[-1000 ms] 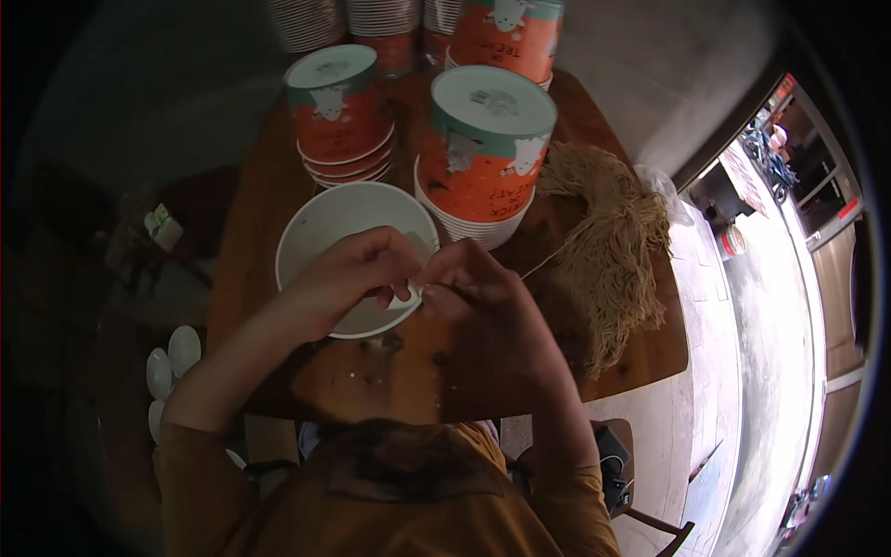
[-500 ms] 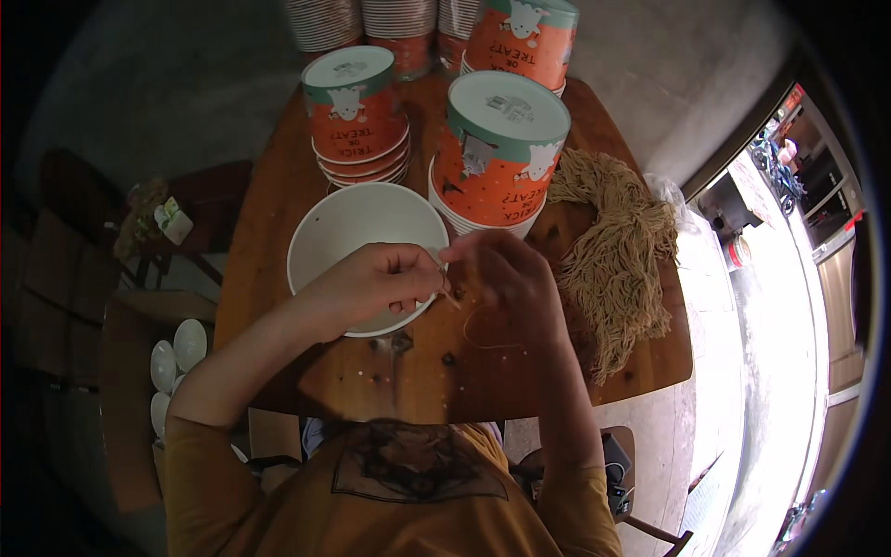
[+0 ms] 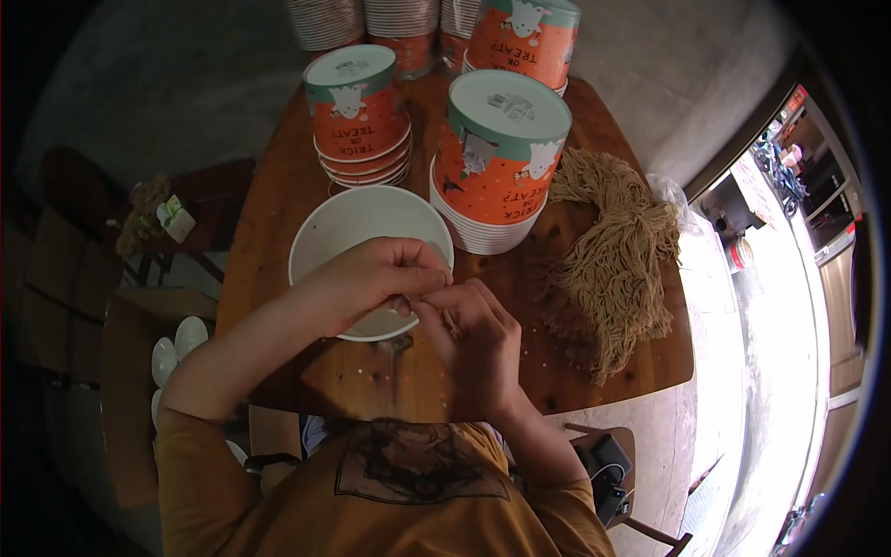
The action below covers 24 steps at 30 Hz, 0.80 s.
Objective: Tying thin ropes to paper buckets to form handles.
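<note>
My left hand [image 3: 390, 277] is pinched closed over the right part of a white paper bucket [image 3: 357, 215], whose open mouth faces up. My right hand [image 3: 475, 339] is closed beside it, with its fingertips meeting the left hand's. A thin piece of cord runs between the fingers; only a scrap of it shows, the rest hidden by the hands. To the right lies a bundle of tan cords [image 3: 613, 260], untouched. Behind the hands stands an upside-down stack of orange paper buckets [image 3: 492, 167] with green bands and white bases.
Another upside-down stack of orange buckets [image 3: 357, 116] stands at the left, with more stacks [image 3: 520, 42] at the far end of the wooden table [image 3: 353, 385]. Left of the table, an open cardboard box [image 3: 130, 390] holds several white bowl-like pieces. A chair [image 3: 608, 464] is at lower right.
My right hand has come down and toward me, turning so its fingers meet the left hand's. The left hand has barely shifted. The loose loop of cord no longer shows over the table.
</note>
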Each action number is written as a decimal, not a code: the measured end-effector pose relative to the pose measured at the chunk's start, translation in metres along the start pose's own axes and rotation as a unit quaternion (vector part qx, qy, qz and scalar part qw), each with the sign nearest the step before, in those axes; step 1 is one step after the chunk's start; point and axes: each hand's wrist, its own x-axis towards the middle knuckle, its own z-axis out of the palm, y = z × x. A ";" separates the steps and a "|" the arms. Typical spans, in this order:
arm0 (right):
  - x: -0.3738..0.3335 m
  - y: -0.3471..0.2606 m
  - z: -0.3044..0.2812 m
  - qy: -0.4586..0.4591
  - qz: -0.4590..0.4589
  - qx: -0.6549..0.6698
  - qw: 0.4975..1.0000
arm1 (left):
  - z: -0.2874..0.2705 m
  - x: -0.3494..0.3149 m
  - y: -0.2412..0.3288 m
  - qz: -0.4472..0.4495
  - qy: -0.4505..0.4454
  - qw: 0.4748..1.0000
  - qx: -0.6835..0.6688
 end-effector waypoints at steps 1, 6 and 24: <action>0.000 0.000 0.000 0.001 -0.001 0.001 1.000 | 0.000 -0.001 0.000 -0.016 -0.003 0.999 -0.035; -0.003 0.006 -0.004 -0.021 0.026 0.093 0.995 | 0.001 -0.005 0.005 -0.060 0.010 0.993 -0.099; 0.021 0.015 -0.020 -0.056 0.055 0.052 0.996 | 0.024 -0.017 -0.001 0.240 0.115 0.890 0.370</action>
